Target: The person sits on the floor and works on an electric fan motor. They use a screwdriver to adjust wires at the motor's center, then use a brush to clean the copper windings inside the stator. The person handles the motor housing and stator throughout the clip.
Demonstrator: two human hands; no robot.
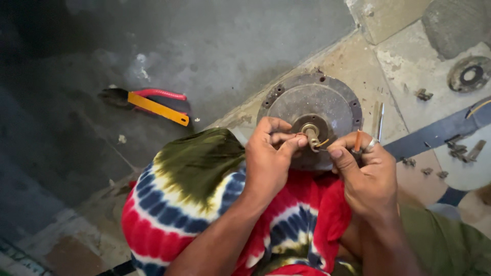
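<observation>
Your hands work at the hub of a round metal motor plate on your lap.

Red-handled pliers (148, 102) with a yellow strip lie well apart on the dark floor (215, 46); small screws (458, 149) and a metal ring (469, 74) lie scattered to your right. The motor plate (317, 102) rests against your tie-dye cloth (189, 189). Your left hand (268, 158) pinches thin wires (321, 144) beside the central shaft (310, 134); your right hand (368, 174), its grip closed around an orange-handled tool (357, 141), touches the hub's edge.

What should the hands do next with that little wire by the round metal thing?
Probably pull the thin wire clear of the shaft. The left hand pinches beside it, the right hand holds its other end, and the round metal disc rests on the lap.
</observation>
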